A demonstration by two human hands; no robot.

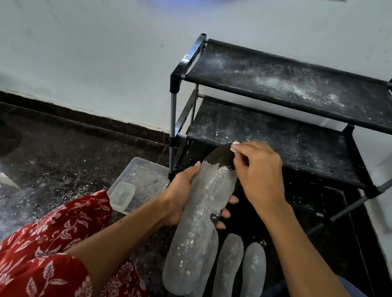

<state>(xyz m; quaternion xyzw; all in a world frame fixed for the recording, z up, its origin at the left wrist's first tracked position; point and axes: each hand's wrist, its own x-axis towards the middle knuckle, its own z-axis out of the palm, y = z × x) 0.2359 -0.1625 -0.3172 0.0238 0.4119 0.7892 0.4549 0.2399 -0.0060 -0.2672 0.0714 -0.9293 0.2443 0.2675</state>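
Dark floor (62, 153) before the shoe rack (300, 87): a powdered insole (202, 212) is being gripped mid-length by the left hand (179, 194), a white wad (235, 146) being pinched at its toe by the right hand (259, 175). Probably light, bendy; edges best held.

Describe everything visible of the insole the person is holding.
The insole is long, flat, round-ended and dark, mostly coated in a pale grey-white powdery film; its far tip is bare black. Held tilted, it is gripped at its middle by the left hand, while the right hand pinches a small white wad against the tip.
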